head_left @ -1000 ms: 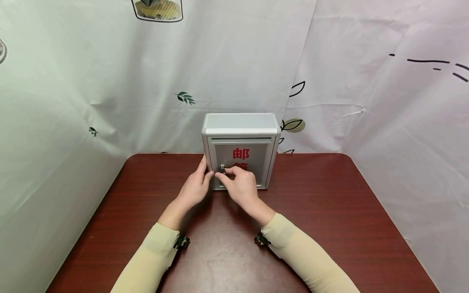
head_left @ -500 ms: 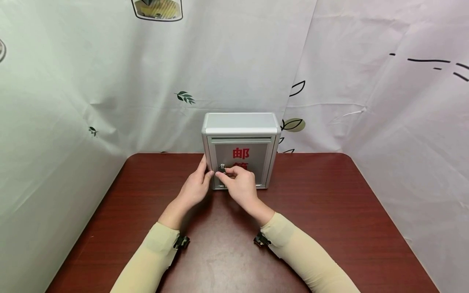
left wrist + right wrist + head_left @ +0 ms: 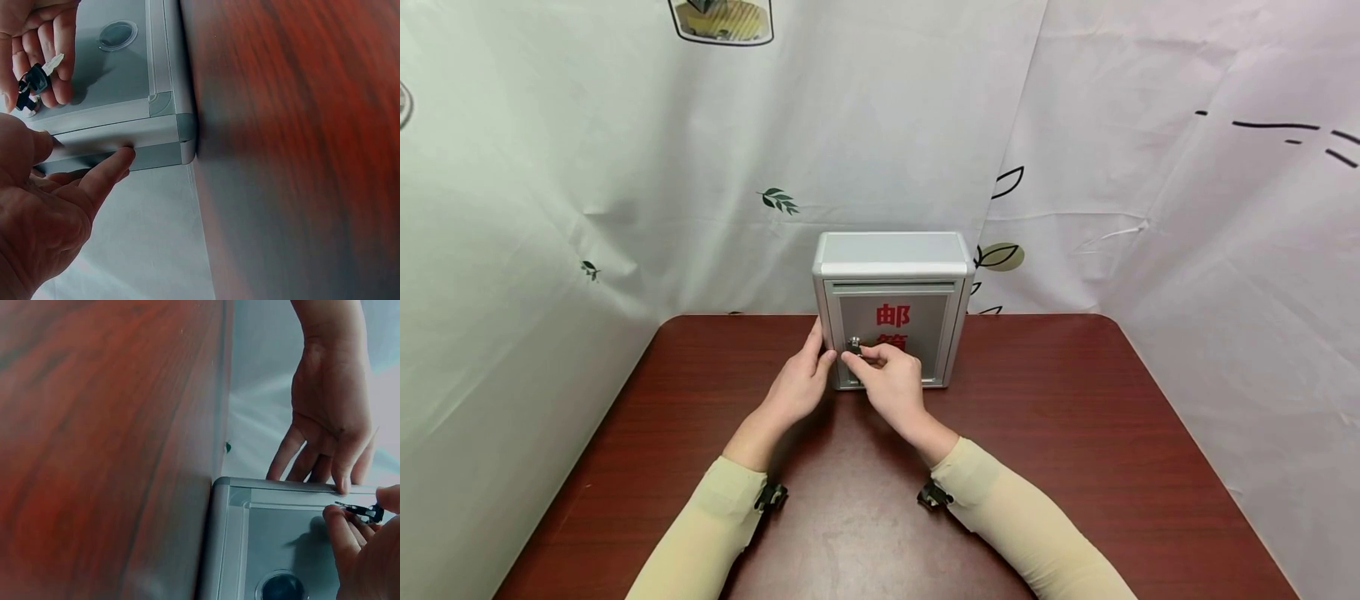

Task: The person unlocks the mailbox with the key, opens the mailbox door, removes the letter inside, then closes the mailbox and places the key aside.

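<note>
Pinching a small bunch of black-headed metal keys [image 3: 39, 78] between thumb and fingers, the right hand [image 3: 895, 379] works just beside the small round silver lock [image 3: 854, 342]; whether a key sits inside the lock cannot be told. The lock lies at about 8 o'clock on the front of an upright, silver-grey metal letter box [image 3: 892, 252] with rounded edges and bold red characters [image 3: 892, 315]. One key's silver blade points away from the lock in the left wrist view. The left hand [image 3: 801, 379], at 8 o'clock from the box, presses it with straight fingers along its side, thumb tip on the front edge. A round panel [image 3: 117, 35] with a pale rim shows on the box's front in both wrist views.

The box stands toward 12 o'clock on a glossy reddish-brown wooden table [image 3: 1037, 400]. Pale yellow sleeves come in from 7 o'clock [image 3: 703, 533] and 5 o'clock [image 3: 1022, 512], each with a small black device [image 3: 771, 497] near the wrist. Behind, white cloth hangings [image 3: 880, 125] rise, a printed dark-green sprig [image 3: 778, 200] at 11 o'clock from the box.
</note>
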`<act>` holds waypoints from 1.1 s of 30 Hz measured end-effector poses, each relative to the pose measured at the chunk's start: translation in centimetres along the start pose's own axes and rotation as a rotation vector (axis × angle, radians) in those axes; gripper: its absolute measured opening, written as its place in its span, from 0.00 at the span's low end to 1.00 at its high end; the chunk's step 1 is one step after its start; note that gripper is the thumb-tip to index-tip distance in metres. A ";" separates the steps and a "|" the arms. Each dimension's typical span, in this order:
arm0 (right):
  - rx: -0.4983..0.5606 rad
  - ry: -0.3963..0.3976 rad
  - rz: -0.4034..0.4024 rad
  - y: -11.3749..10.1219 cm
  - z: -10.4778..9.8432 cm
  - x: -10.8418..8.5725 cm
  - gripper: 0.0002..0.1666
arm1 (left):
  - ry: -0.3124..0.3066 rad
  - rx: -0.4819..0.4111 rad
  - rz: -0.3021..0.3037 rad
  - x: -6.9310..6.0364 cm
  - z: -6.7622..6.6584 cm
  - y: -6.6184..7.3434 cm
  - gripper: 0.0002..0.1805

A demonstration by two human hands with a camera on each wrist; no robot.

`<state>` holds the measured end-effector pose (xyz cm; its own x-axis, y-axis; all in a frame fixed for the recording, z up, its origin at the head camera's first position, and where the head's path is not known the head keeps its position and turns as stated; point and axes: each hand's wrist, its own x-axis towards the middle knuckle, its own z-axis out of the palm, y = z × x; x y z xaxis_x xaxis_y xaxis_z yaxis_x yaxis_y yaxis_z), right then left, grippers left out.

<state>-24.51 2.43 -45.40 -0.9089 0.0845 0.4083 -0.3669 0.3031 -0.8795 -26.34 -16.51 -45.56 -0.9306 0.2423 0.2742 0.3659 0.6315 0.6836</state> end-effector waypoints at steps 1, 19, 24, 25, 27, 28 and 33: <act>0.014 0.000 0.014 0.0 0.0 0.0 0.17 | 0.000 -0.002 -0.001 0.0 0.0 0.0 0.41; 0.676 -0.110 0.395 0.0 0.6 0.0 0.11 | 0.008 -0.008 0.005 -0.1 0.0 0.0 0.41; 0.793 -0.152 0.453 0.0 0.5 0.0 0.11 | 0.008 -0.010 -0.001 -0.1 0.0 0.0 0.41; 0.812 -0.160 0.463 0.0 0.5 0.1 0.12 | 0.010 -0.011 0.001 -0.1 0.0 0.0 0.41; 0.844 -0.173 0.481 0.1 0.5 0.1 0.12 | 0.012 -0.011 0.006 -0.1 0.0 0.0 0.41; 0.859 -0.177 0.490 0.1 0.5 0.1 0.12 | 0.012 -0.011 0.009 -0.1 0.0 0.0 0.41; 0.907 -0.194 0.525 0.3 0.5 0.1 0.11 | 0.010 -0.017 0.009 0.0 0.0 -0.1 0.41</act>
<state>-24.83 2.08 -45.68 -0.9828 -0.1775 -0.0501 0.1419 -0.5541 -0.8203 -26.32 -16.57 -45.61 -0.9271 0.2407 0.2872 0.3746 0.6163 0.6927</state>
